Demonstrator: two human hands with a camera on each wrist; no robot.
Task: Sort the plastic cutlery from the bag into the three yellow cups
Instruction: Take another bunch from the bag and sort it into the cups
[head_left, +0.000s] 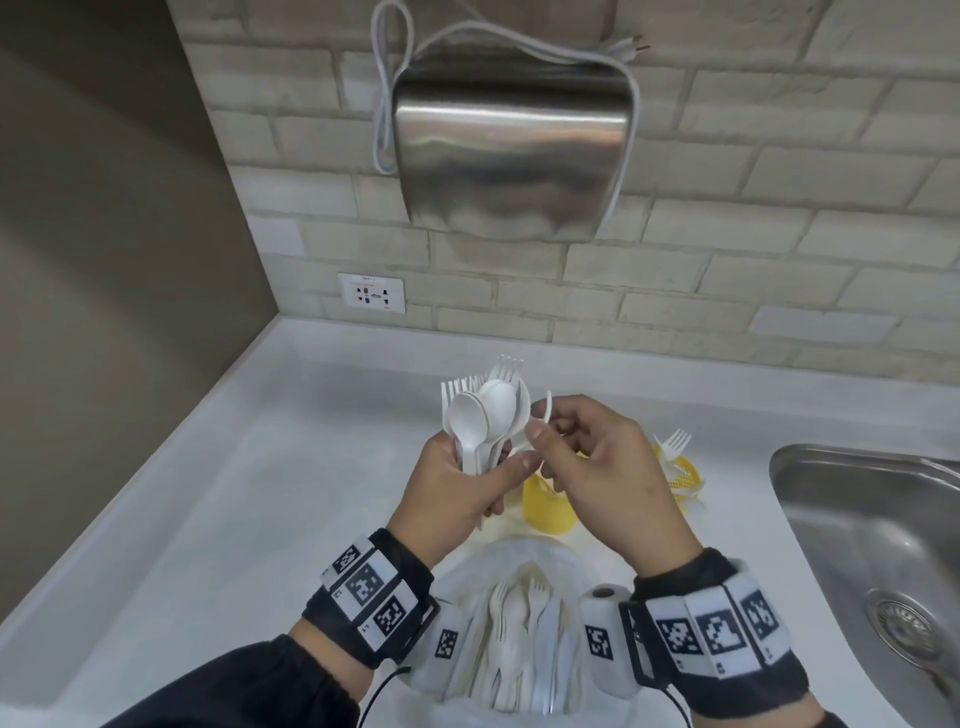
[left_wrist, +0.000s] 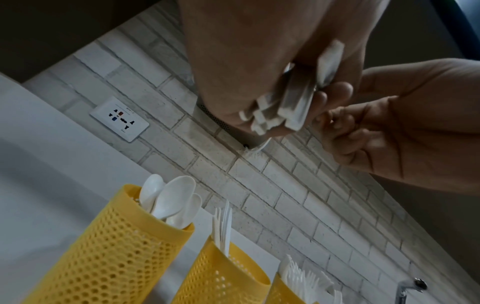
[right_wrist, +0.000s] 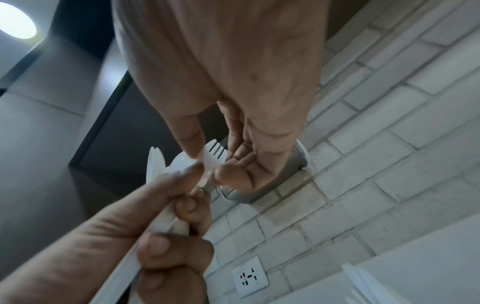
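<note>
White plastic cutlery (head_left: 480, 421), light, stiff and slippery, stands bunched by its handles in the left hand (head_left: 457, 486) above the yellow mesh cups (left_wrist: 109, 253), while the right hand (head_left: 597, 467) pinches one fork (right_wrist: 214, 155) by its head.

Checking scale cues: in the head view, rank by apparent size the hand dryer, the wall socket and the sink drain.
1. Hand dryer, by far the largest.
2. Sink drain.
3. Wall socket.
The last two look close in size, and the drain sits nearer the camera, so their order is unsure.
</note>
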